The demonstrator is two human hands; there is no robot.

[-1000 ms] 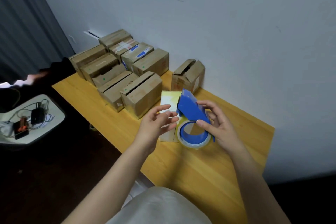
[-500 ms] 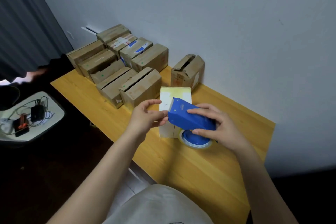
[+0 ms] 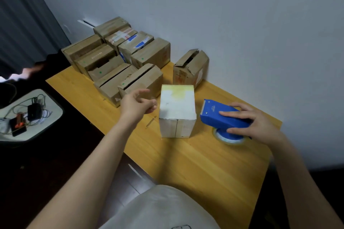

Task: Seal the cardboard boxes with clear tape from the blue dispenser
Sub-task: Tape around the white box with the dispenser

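Right hand (image 3: 258, 124) grips blue dispenser (image 3: 221, 117) (white box (image 3: 176, 104) beside).

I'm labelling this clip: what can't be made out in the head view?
All head view.
1. Clear tape roll: mostly covered by the blue plastic tape dispenser and the right hand holding it; loose end unseen.
2. Inside of the open brown cardboard box by the wall: dark, shaded by flaps.
3. White print on the dispenser: too small.
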